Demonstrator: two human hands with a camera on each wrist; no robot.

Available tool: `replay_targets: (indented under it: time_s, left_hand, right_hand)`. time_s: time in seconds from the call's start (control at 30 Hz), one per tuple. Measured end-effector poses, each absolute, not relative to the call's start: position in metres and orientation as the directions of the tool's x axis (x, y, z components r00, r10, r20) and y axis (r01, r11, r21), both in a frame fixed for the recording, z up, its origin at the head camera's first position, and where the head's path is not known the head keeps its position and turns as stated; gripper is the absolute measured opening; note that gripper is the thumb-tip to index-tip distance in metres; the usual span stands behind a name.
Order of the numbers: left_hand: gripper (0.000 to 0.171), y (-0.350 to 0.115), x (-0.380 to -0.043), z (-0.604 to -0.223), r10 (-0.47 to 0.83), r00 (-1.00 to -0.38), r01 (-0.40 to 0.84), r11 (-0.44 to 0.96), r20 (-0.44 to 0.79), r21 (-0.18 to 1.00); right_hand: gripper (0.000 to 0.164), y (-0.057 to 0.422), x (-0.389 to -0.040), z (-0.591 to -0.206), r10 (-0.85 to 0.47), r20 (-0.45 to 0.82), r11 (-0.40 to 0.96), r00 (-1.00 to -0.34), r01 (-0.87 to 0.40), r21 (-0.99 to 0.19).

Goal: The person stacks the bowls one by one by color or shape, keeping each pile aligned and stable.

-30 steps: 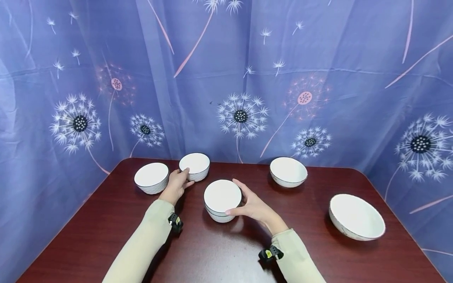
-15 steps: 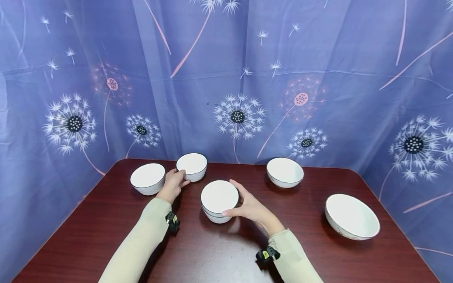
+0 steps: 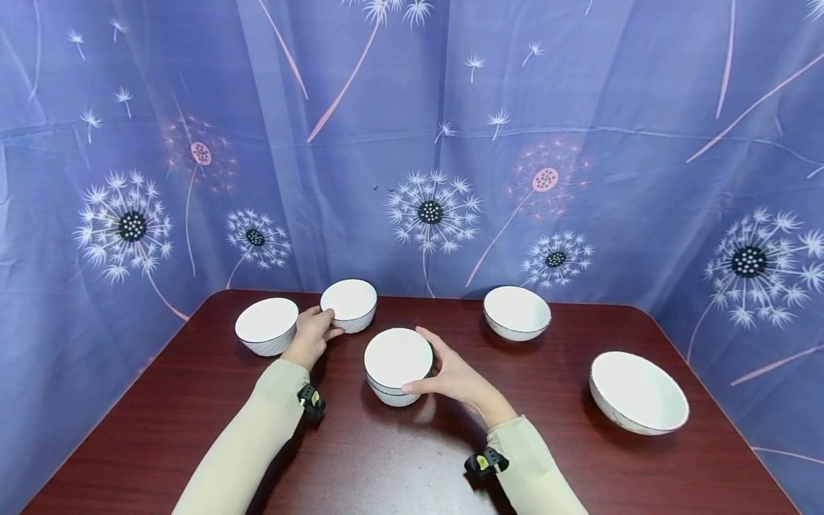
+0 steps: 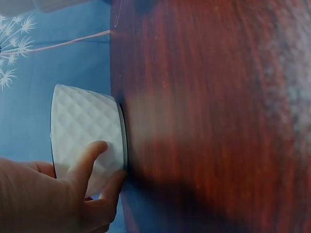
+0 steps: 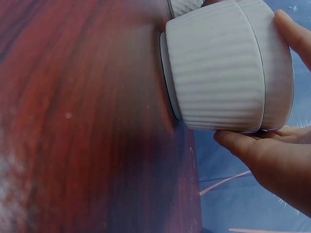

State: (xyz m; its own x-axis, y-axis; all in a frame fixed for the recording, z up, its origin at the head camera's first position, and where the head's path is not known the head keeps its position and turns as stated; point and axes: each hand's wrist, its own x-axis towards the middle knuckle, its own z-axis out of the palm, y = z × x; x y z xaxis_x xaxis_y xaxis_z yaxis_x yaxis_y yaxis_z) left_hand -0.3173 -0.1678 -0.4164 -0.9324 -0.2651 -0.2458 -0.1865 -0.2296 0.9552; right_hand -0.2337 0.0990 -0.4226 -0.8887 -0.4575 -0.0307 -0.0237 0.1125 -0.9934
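At the back left of the table, my left hand (image 3: pixel 312 335) grips a small white bowl (image 3: pixel 350 302) by its near left side. The left wrist view shows that bowl's diamond-patterned wall (image 4: pixel 80 119), with fingers against the wall and near the base. Around the right side of two nested bowls curls my right hand (image 3: pixel 458 375), in the middle of the table. The upper bowl (image 3: pixel 398 356) sits inside the lower one (image 3: pixel 394 398), which has a ribbed wall (image 5: pixel 214 68) in the right wrist view. The stack's base appears to rest on the table.
Left of my left hand stands another white bowl (image 3: pixel 267 322) with a textured wall. Two more white bowls are on the right: one at the back (image 3: pixel 517 312), a larger one (image 3: pixel 637 392) near the right edge. A blue dandelion curtain (image 3: pixel 360 179) hangs behind the dark red table (image 3: pixel 399 465).
The head view has shifted slightly, so everything appears a little further left. Both hands stay at the same bowls, with no clear movement of the bowls on the table.
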Motion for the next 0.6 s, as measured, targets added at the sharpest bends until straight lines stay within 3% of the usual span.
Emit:
replay_targets:
  time_s: [0.6]
  left_hand:
    - [0.052, -0.163, -0.308, -0.396, -0.177, -0.966, -0.150, -0.217, -0.190, 0.964]
  right_hand:
    - [0.102, 0.100, -0.235, -0.423, -0.477, -0.005, 0.123, -0.879, -0.060, -0.991]
